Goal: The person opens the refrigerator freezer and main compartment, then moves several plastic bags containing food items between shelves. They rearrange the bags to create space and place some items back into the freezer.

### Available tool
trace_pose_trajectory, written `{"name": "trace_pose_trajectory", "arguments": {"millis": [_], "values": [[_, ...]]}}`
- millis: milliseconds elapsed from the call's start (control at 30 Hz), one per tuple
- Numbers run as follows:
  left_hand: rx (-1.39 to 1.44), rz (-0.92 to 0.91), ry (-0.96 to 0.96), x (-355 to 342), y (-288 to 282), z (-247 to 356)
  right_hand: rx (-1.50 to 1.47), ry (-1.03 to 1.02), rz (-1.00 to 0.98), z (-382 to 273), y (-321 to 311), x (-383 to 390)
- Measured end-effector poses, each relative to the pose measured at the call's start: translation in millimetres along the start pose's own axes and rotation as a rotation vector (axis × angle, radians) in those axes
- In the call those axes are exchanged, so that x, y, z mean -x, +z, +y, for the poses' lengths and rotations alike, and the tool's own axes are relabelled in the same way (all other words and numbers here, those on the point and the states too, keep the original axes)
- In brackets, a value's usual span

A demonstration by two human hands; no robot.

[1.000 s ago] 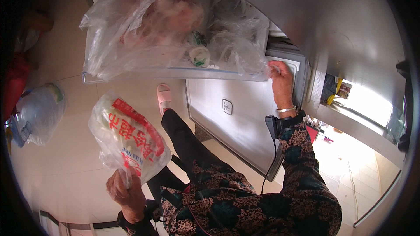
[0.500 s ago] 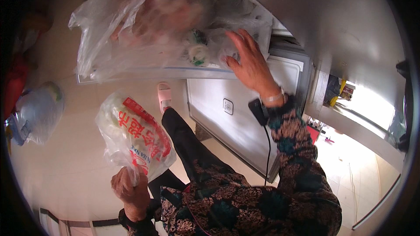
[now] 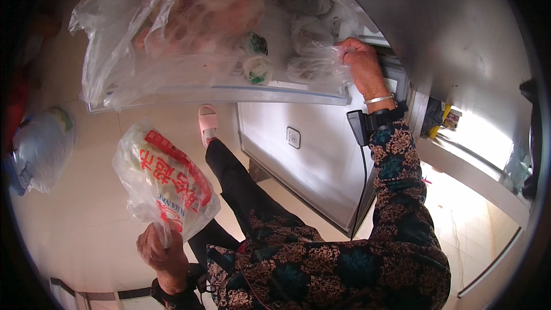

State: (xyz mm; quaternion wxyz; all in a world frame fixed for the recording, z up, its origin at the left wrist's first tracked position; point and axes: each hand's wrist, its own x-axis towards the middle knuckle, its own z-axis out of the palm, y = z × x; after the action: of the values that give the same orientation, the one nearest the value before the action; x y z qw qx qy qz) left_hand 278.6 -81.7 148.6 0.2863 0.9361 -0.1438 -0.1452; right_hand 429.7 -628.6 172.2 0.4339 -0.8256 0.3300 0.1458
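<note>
My left hand (image 3: 163, 252) is closed on the gathered neck of a white plastic bag with red print (image 3: 166, 178); something pale and bulky fills it. My right hand (image 3: 364, 69) pinches the edge of a clear plastic bag (image 3: 313, 60) at the right end of a pulled-out clear drawer (image 3: 224, 95). Inside this drawer, a large clear bag holds pinkish, frosty contents (image 3: 212, 17). A small white and green wrapped item (image 3: 257, 68) lies near the drawer's front wall.
Below the drawer stands the open white inner side of a fridge door (image 3: 298, 161). A grey panel (image 3: 459, 28) rises at the upper right. On the floor at left sits a clear bag with bluish contents (image 3: 46, 149). A pink slipper (image 3: 208, 120) is on my foot.
My right hand has moved right from above the drawer and taken hold of the clear plastic bag's edge. The printed bag in my left hand has shifted slightly left.
</note>
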Motion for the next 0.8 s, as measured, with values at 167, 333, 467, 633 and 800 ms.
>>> {"name": "trace_pose_trajectory", "arguments": {"millis": [167,333,467,633,800], "values": [[-0.021,-0.025,-0.066,16.1,3.4,-1.8,0.661,-0.345,-0.075,-15.0,22.9,39.5],[0.042,-0.117,-0.058,-1.2,-13.8,7.6,0.719,-0.698,0.288,-40.2,57.1,142.6],[0.282,-0.085,-0.098,-29.9,-37.8,26.3,-0.169,0.051,-0.194,-34.8,104.1,176.7],[0.475,-0.008,-0.071,-57.8,-48.2,41.4,-1.184,0.200,-0.220,-20.9,139.7,149.5],[0.564,-0.003,-0.126,-59.6,-51.6,42.5,-1.425,0.244,-0.175,-29.6,151.4,141.2]]}}
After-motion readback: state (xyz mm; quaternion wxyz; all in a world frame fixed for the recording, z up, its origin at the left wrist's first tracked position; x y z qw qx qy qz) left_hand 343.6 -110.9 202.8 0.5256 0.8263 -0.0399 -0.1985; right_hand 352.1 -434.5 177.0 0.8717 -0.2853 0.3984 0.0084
